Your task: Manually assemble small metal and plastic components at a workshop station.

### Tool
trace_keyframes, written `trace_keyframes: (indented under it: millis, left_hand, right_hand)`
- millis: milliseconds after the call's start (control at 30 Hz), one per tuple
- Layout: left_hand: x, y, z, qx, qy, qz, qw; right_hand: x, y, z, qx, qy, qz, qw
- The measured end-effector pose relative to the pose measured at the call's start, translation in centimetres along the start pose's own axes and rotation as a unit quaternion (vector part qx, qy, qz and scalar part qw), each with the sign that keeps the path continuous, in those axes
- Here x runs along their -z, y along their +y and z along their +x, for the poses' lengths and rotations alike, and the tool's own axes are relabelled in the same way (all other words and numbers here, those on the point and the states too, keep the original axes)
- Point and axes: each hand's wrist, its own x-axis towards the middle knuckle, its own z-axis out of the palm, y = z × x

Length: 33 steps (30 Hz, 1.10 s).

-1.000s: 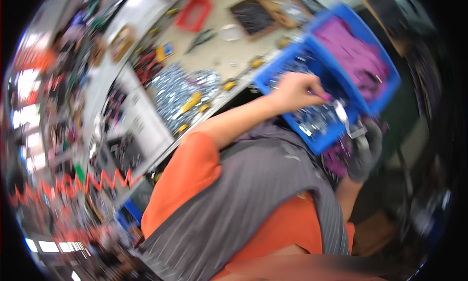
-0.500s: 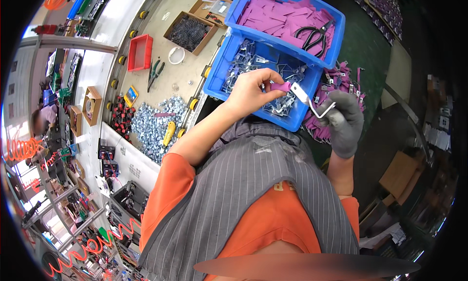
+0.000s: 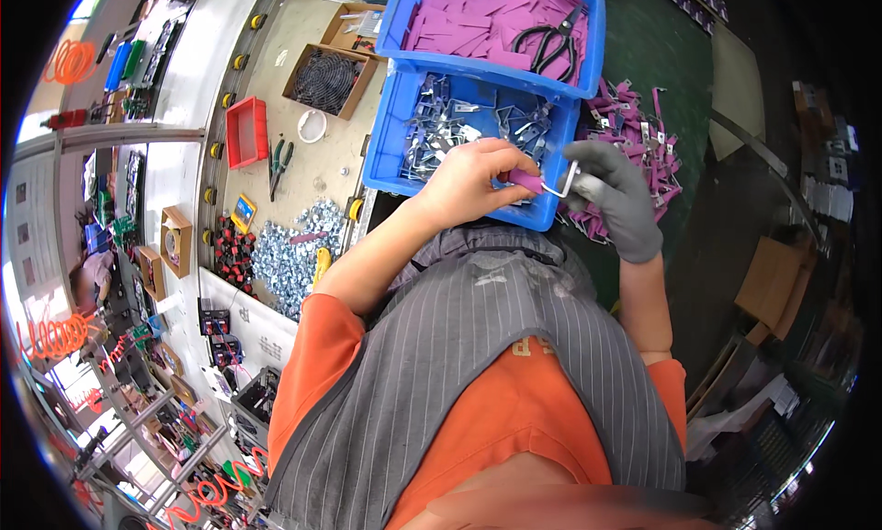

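My bare left hand (image 3: 470, 183) pinches a purple sleeve (image 3: 525, 180) between thumb and fingers. Opposite it, my right hand (image 3: 620, 204), in a grey glove, grips a bent metal bracket (image 3: 569, 183) by its hooked end. The bracket's flat end no longer shows and appears to sit inside the sleeve; my left fingers partly cover that spot. Both hands are above the front right of a blue bin (image 3: 378, 163) of loose metal brackets. Behind it, a second blue bin (image 3: 390, 34) holds flat purple sleeves, with black-handled pliers (image 3: 551, 50) lying on them.
Sleeved brackets (image 3: 638, 140) lie heaped right of the bins. On the bench at left are a red tray (image 3: 263, 130), green-handled pliers (image 3: 279, 167), a cardboard box (image 3: 366, 73) of dark coils, small metal parts (image 3: 285, 259) and a yellow tool (image 3: 322, 264).
The two hands have come closer together. The bracket's flat plate, bare in front of the sleeve before, has disappeared toward the sleeve. The whole view has shifted, with the bins now further left.
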Motion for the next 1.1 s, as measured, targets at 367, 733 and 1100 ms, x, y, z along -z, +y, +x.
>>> trace_keyframes:
  millis: [367,733,1100]
  left_hand:
    - [-2.2,0.4,1.3,-0.015,-0.051,0.055,0.997]
    - [-7.0,0.7,3.0,-0.102,0.035,0.078,0.991]
    - [-5.8,-2.1,-6.5,0.281,0.136,0.135,0.94]
  right_hand:
    - [2.6,2.5,-0.4,0.026,0.019,-0.098,0.995]
    - [7.4,4.7,-3.2,-0.052,0.054,-0.074,0.994]
    - [18.2,9.0,-1.3,0.038,0.309,-0.298,0.902]
